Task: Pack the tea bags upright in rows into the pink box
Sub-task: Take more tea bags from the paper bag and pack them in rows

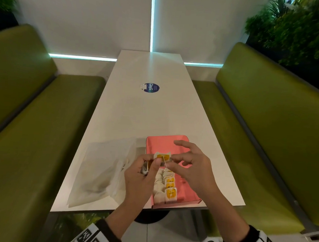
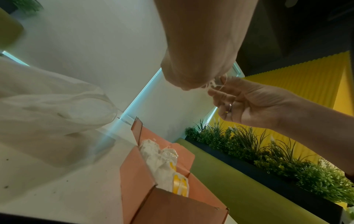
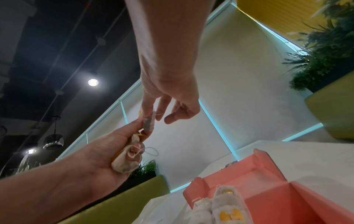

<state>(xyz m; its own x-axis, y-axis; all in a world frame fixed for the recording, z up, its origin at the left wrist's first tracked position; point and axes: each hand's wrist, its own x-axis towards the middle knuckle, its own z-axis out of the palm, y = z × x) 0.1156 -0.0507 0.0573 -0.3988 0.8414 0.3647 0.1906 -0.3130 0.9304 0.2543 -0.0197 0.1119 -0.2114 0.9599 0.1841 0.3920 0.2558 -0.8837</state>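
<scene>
The pink box [image 1: 165, 142] lies open at the white table's near right edge. Two short rows of upright tea bags [image 1: 167, 184] with yellow tags fill its near left part; they also show in the left wrist view [image 2: 164, 163] and the right wrist view [image 3: 224, 206]. Above the box my left hand [image 1: 152, 162] grips a small bunch of tea bags [image 3: 128, 159] and holds one yellow-tagged tea bag [image 1: 162, 156] up between thumb and fingers. My right hand [image 1: 171, 163] pinches that bag's string and edge [image 3: 148, 121], its other fingers spread.
A crumpled clear plastic bag [image 1: 100, 171] lies left of the box. A round blue sticker [image 1: 151, 88] sits mid-table. Green benches [image 1: 34, 132] [image 1: 265, 135] flank the table [image 1: 136, 119]. The pink box's near end [image 2: 172, 209] overhangs the table's front edge.
</scene>
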